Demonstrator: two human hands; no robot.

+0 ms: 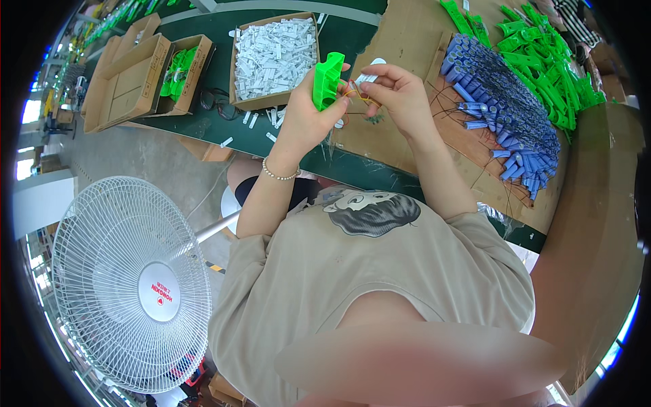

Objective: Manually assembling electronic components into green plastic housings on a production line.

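A bright green plastic housing point(327, 83) stands upright in my left hand point(313, 107), whose fingers are wrapped round it. Close by on the right, my right hand point(400, 95) pinches a small white plastic piece point(370, 73) between thumb and fingers. Thin orange and yellow wires point(358, 93) run between the two hands, near both thumbs. Where the wire ends go is hidden behind my fingers. Both hands are raised over the bench, with brown cardboard beneath them.
A carton of white plastic pieces point(277, 57) stands beyond my left hand, with loose ones before it. Cardboard boxes point(135, 85) sit farther left. Blue wired cylinders point(502, 108) and green housings point(542, 64) are heaped at right. A white fan point(129, 285) stands at left.
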